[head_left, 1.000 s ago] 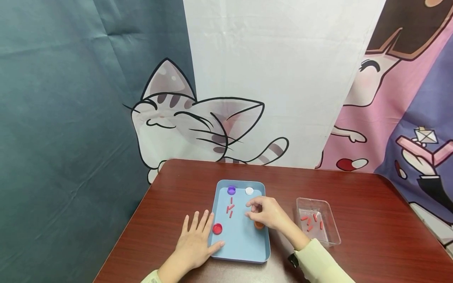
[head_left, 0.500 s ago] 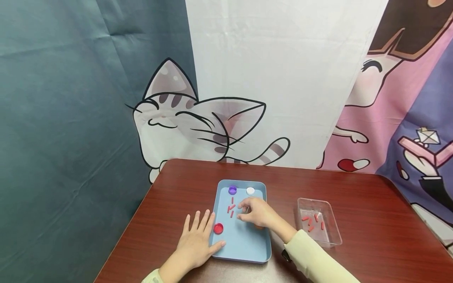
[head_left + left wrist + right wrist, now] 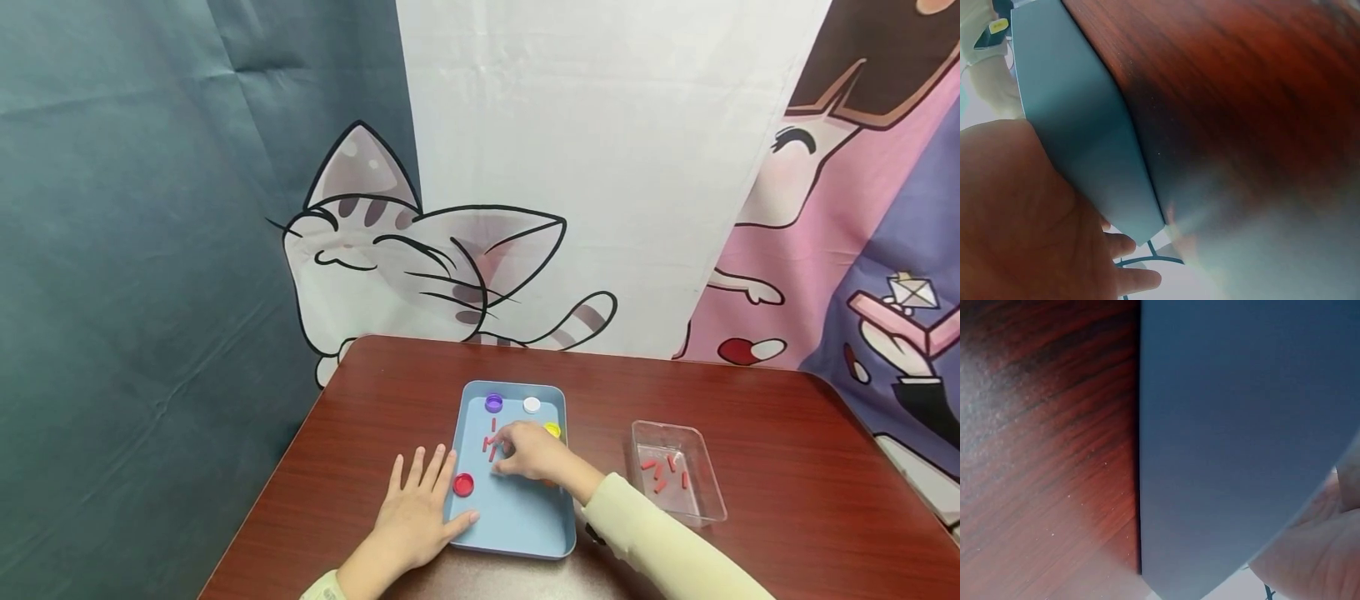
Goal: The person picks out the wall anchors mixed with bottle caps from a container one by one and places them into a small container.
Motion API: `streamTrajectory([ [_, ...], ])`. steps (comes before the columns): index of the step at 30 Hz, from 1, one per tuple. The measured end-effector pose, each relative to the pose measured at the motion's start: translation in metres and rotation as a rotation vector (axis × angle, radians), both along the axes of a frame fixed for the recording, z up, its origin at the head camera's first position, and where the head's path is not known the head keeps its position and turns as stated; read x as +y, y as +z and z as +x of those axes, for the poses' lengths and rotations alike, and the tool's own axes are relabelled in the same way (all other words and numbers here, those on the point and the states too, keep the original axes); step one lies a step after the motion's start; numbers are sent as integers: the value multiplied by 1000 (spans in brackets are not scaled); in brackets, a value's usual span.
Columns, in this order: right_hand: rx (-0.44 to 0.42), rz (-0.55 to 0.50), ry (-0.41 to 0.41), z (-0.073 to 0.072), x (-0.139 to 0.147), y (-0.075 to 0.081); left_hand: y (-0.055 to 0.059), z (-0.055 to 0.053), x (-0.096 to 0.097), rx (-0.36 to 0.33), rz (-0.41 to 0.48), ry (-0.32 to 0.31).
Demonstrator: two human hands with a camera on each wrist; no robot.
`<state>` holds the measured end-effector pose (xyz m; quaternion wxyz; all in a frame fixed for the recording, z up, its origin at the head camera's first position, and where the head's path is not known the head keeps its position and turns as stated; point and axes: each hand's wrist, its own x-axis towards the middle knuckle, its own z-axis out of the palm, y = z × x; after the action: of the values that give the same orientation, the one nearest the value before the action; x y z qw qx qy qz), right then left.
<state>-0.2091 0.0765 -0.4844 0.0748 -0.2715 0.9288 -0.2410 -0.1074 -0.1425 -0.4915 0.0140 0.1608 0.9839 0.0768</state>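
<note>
A light blue tray [image 3: 517, 533] lies on the table in the head view. My left hand [image 3: 412, 521] rests at its left side with fingers spread and the thumb over the rim. My right hand [image 3: 531, 450] is over the tray's middle, its thumb and forefinger apart, fingertips close to several small red sticks [image 3: 492, 454]. Nothing shows between those fingertips. Also in the tray are a purple cap [image 3: 493, 403], a white cap [image 3: 532, 405], a yellow cap [image 3: 552, 429] and a red cap [image 3: 463, 485]. An orange cap is mostly hidden behind the right wrist.
To the right of the tray stands a clear plastic box [image 3: 705, 508] with several red sticks [image 3: 660, 487] inside. The red-brown wooden table [image 3: 337, 417] ends at a printed cloth backdrop [image 3: 630, 167]. Both wrist views mostly show the tray's outer wall [image 3: 1241, 425] and tabletop.
My right hand has moved left across the tray to the red sticks, uncovering the yellow cap and covering most of the orange one. The left hand has stayed in place.
</note>
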Motion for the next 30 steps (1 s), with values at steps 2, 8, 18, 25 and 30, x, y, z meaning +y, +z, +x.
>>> streamTrajectory([
  [2, -2, 19, -12, -1, -2, -1, 0, 0, 0, 3, -2, -2],
  [8, 17, 78, -42, -4, -7, -7, -1, -1, 0, 20, 0, -5],
  [18, 27, 126, -93, -1, -16, -6, 1, 1, -1, 22, 3, -11],
  [25, 4, 127, -120, -1, -20, -7, -1, 2, -1, 24, 16, -11],
  [30, -3, 132, -137, -2, -21, -8, -3, 0, -1, 32, 23, -12],
])
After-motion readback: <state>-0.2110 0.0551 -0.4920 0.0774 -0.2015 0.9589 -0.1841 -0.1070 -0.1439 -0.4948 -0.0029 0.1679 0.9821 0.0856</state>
